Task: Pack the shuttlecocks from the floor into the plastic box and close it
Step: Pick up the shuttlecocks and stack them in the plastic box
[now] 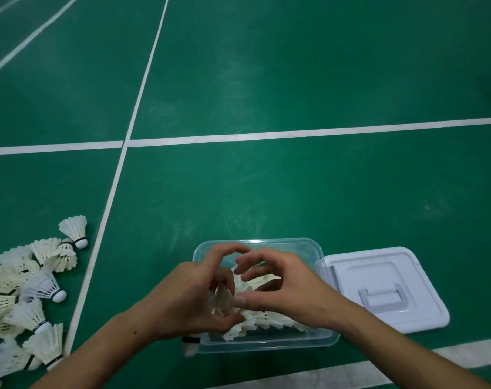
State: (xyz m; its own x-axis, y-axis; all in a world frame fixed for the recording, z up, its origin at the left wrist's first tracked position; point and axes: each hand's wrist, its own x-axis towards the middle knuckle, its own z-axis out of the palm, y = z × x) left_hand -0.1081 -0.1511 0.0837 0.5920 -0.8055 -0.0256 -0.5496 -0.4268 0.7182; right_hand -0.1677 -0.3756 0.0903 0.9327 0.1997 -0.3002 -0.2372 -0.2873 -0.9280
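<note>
A clear plastic box (295, 243) stands open on the green floor, with several white feather shuttlecocks (269, 321) lying inside. Both hands hover over it. My left hand (188, 301) grips a shuttlecock (224, 301) by its feathers, and a white cork (190, 346) pokes out below that hand at the box's near left corner. My right hand (286, 290) curls its fingers and thumb round the feathers of another shuttlecock (262, 279), its thumb tip touching the one in my left hand. A pile of loose shuttlecocks (28, 293) lies on the floor to the left.
The box's white lid (384, 279) lies flat, handle side up, just right of the box. White court lines (295, 133) cross the floor, one running between the pile and the box. My forearms enter from the bottom edge.
</note>
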